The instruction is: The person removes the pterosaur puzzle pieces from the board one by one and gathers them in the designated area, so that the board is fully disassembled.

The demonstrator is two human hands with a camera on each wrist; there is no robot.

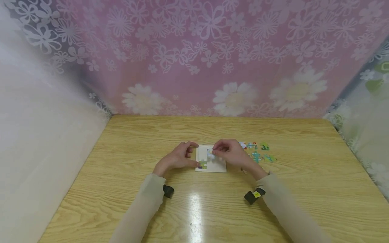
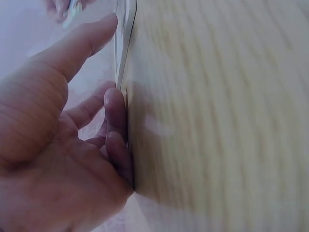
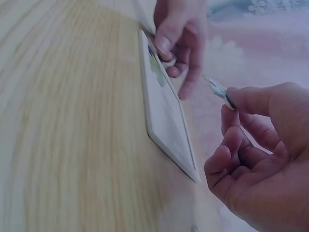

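Note:
A shallow white puzzle tray [image 1: 218, 167] lies on the table between the hands. A green and purple jigsaw piece [image 1: 202, 165] sits in its near left corner. My left hand [image 1: 179, 156] rests along the tray's left side, its thumb at the near part and its index finger at the far corner. In the left wrist view the thumb is straight and the lower fingers are loosely bent. My right hand [image 1: 232, 152] pinches a small pale jigsaw piece [image 3: 218, 90] between thumb and index finger, raised above the tray. Its other fingers are curled into the palm.
Several loose jigsaw pieces [image 1: 256, 156], green, teal and red, lie right of the tray, partly behind the right hand. The wood-grain table [image 1: 136, 135] meets a pink flowered cloth [image 1: 182, 67] at the back. Pale cloth hangs on both sides.

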